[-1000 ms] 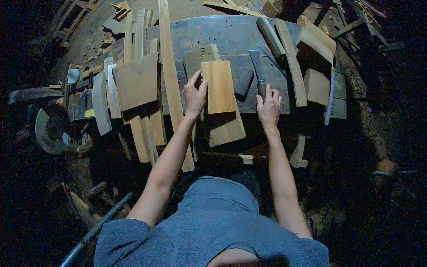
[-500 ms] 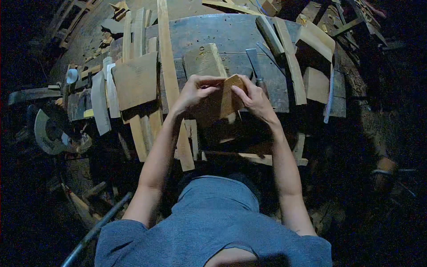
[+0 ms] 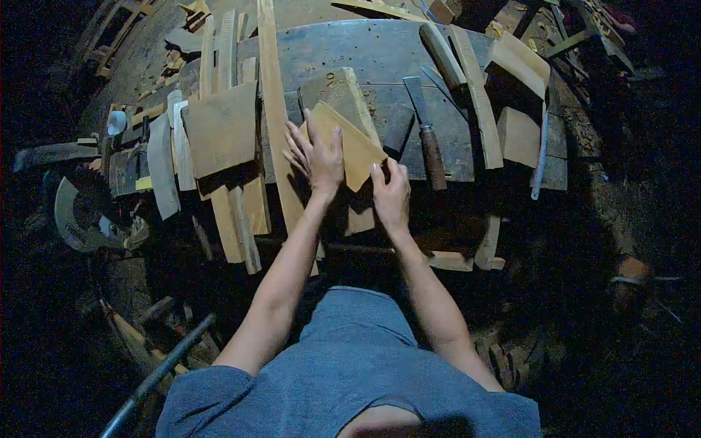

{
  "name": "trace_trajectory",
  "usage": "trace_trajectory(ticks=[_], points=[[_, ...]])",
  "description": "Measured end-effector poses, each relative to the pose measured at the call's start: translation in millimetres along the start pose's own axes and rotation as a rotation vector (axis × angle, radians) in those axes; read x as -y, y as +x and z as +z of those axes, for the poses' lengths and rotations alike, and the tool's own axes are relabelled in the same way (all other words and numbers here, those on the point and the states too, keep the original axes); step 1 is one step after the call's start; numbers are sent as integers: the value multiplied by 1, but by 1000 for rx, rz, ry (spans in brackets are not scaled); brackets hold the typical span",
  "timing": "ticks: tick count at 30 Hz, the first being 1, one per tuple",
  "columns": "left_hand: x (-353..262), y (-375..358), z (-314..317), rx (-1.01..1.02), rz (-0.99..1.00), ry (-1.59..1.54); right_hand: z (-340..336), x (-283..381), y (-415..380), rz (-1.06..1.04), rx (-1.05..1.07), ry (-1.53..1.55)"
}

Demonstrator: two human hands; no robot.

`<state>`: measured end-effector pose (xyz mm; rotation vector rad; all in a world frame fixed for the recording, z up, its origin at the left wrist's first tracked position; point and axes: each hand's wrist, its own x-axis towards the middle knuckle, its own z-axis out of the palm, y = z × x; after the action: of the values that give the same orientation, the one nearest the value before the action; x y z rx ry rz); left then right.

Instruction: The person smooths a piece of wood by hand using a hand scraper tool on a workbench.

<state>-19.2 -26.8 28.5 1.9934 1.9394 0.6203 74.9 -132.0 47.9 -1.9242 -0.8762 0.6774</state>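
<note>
A flat, angular piece of wood (image 3: 349, 142) lies tilted over a thicker wooden block (image 3: 343, 84) near the bench's front edge. My left hand (image 3: 321, 160) rests against its left side, fingers stretched and spread. At the board's right corner, the thumb and fingers of my right hand (image 3: 392, 191) pinch the edge. Just right of that hand lies a chisel (image 3: 432, 150) with a broad metal blade and a brown handle, its blade pointing away from me. A dark block (image 3: 398, 128) sits between the chisel and the board.
The workbench (image 3: 321, 44) carries several pieces of lumber. A long plank (image 3: 270, 95) runs front to back left of my hands, beside a broad board (image 3: 223, 128). Wooden blocks (image 3: 520, 139) and a thin saw-like blade (image 3: 540, 157) are at the right. A metal bar (image 3: 161, 376) is lower left.
The piece of wood has turned from nearly edge-on to showing its broad face. My left hand has opened flat against it; my right hand has moved down and left, uncovering the chisel handle.
</note>
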Motion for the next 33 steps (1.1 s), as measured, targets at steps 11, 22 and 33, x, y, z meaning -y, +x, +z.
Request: trace_trajectory(ticks=[11, 22, 33], points=[[8, 57, 37, -31, 520, 38, 6, -10, 23, -190, -106, -92], [-5, 48, 40, -60, 612, 176, -49, -36, 54, -170, -229, -788], [-6, 47, 51, -117, 418, 67, -81, -36, 98, -21, 263, -471]])
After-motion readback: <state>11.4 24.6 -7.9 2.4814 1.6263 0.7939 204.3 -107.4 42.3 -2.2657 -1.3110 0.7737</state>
